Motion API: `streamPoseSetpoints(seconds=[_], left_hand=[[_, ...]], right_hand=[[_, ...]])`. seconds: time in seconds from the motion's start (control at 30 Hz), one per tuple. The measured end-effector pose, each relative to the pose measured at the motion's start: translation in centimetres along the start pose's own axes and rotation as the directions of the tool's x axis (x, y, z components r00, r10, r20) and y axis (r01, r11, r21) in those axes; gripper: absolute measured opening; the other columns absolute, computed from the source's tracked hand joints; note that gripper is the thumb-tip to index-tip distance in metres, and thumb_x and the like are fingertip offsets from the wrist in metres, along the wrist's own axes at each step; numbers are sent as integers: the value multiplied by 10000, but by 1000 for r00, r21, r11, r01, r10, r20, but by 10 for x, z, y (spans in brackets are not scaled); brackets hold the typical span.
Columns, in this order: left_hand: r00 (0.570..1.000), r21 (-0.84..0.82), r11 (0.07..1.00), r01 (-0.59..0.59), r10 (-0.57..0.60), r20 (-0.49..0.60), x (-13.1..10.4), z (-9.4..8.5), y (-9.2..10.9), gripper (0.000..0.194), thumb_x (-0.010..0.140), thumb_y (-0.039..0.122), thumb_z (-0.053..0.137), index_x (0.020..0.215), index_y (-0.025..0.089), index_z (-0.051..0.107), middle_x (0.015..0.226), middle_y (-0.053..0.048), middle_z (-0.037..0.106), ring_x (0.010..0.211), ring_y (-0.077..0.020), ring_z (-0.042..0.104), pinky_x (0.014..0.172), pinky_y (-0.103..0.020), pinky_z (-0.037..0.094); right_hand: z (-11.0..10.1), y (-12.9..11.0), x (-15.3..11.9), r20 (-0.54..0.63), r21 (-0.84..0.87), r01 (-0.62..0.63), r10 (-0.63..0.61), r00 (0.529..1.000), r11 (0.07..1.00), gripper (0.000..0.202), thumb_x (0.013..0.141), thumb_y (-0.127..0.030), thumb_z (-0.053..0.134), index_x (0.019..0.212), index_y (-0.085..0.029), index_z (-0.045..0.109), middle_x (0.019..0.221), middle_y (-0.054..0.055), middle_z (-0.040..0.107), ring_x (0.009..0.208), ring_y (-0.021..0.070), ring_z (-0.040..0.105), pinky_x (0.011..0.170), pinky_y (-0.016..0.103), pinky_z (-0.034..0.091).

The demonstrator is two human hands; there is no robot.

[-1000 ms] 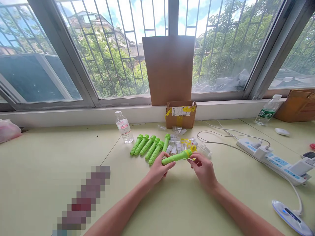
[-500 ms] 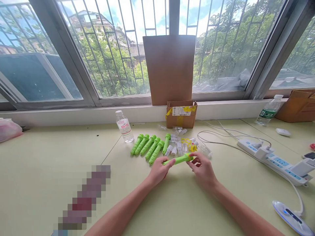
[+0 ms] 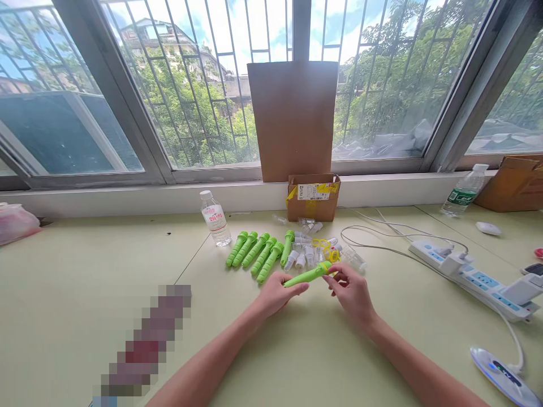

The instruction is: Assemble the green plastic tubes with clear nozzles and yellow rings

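My left hand (image 3: 276, 294) is closed on the lower end of a green tube (image 3: 307, 276), which slants up to the right. At the tube's yellow-ringed end, the bent fingers of my right hand (image 3: 350, 291) pinch close together; whether they grip the ring or the tube is too small to tell. Several ridged green tubes (image 3: 270, 263) lie side by side beyond my left hand. Clear and white small bottles (image 3: 309, 255) and yellow rings (image 3: 334, 255) are heaped just beyond the held tube.
A water bottle (image 3: 215, 219) stands left of the tubes. Behind the heap is a small cardboard box (image 3: 313, 203), with a brown board (image 3: 294, 121) upright behind it. A power strip (image 3: 475, 280) with cables, another bottle (image 3: 464, 191) and a bigger box (image 3: 513, 183) are at right.
The held tube has turned a little, its ringed end now slightly higher. My left thumb has loosened and stretched out, and my right fingers have shifted at the ringed end.
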State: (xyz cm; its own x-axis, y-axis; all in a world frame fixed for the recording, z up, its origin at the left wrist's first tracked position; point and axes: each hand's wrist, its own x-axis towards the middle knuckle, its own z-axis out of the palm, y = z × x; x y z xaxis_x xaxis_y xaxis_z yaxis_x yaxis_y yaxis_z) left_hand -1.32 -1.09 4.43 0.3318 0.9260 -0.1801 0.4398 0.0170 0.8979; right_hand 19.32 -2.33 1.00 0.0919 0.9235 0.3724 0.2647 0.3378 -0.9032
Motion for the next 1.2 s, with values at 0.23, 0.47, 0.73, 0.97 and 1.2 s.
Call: streamPoseSetpoints(seconds=[0.23,0.47,0.73,0.97,1.2], left_hand=[[1000,-94,995,11,-10,3,-1,-1,0,495,793,603,512,575,160,559,329,58,366,288,-58,265,345,-216,202],[996,-143,989,32,-19,86,1,-6,-1,495,806,611,492,607,161,541,369,62,364,305,-54,273,334,-202,203],[995,-226,969,-97,93,-27,-1,0,-3,352,744,479,656,862,217,453,527,104,456,365,-45,349,359,-165,273],[995,-264,960,-90,78,-57,1,5,-6,347,798,514,573,730,204,432,459,81,445,335,-59,347,339,-186,253],[998,-308,951,-37,22,-53,2,4,-5,391,815,548,541,683,204,410,423,72,437,335,-64,343,334,-186,238]], right_hand=[[1,1,0,35,-40,-24,25,999,999,255,781,-408,667,882,-195,569,621,-11,577,505,150,565,451,292,514],[4,4,-1,-14,-35,55,-55,998,998,201,798,-386,650,829,-200,580,628,-11,560,471,127,523,431,268,468],[4,4,0,-38,-66,86,-88,995,994,194,796,-381,651,763,-203,581,610,-21,533,452,105,441,415,250,398],[2,5,-1,-36,-41,53,-55,998,998,272,771,-398,679,928,-199,581,506,-62,493,435,126,486,430,262,446],[1,3,-2,14,-72,161,-161,987,984,250,787,-330,670,990,-199,602,577,-39,551,476,124,529,468,271,509]])
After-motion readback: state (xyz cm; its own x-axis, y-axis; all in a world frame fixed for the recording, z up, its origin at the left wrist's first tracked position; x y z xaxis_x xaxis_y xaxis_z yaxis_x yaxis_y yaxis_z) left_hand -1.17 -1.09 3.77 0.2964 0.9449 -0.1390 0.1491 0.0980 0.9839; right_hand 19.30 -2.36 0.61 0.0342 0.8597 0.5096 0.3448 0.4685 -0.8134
